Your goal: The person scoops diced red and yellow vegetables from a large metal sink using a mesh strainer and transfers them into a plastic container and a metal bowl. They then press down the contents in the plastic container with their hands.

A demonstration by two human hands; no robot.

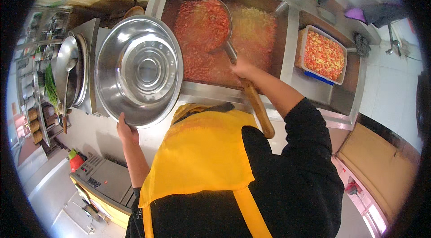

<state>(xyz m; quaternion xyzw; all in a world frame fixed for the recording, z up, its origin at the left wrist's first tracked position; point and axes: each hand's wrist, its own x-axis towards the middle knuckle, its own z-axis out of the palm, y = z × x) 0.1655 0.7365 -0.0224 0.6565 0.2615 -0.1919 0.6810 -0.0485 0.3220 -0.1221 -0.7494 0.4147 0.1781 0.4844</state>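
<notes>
My left hand (pixel 128 133) grips the near rim of a large, empty stainless steel basin (pixel 148 69), tilted at the left beside the sink's edge. My right hand (pixel 244 68) is closed around the shaft of a big long-handled ladle or strainer (pixel 231 51) with a wooden grip. Its round head is heaped with diced red food (pixel 210 24), over a deep steel sink (pixel 281 49). Under and around it, the sink holds reddish liquid with more red dice and, on the right, pale yellow dice (pixel 254 24). The head's underside is hidden.
In the right sink compartment stands a plastic tub (pixel 324 55) of mixed red and yellow dice. A steel scourer (pixel 362 45) lies by its far edge. At left, pans and a metal ladle (pixel 69 69) rest beside green stalks (pixel 50 85). A grey-topped appliance (pixel 104 179) stands lower left.
</notes>
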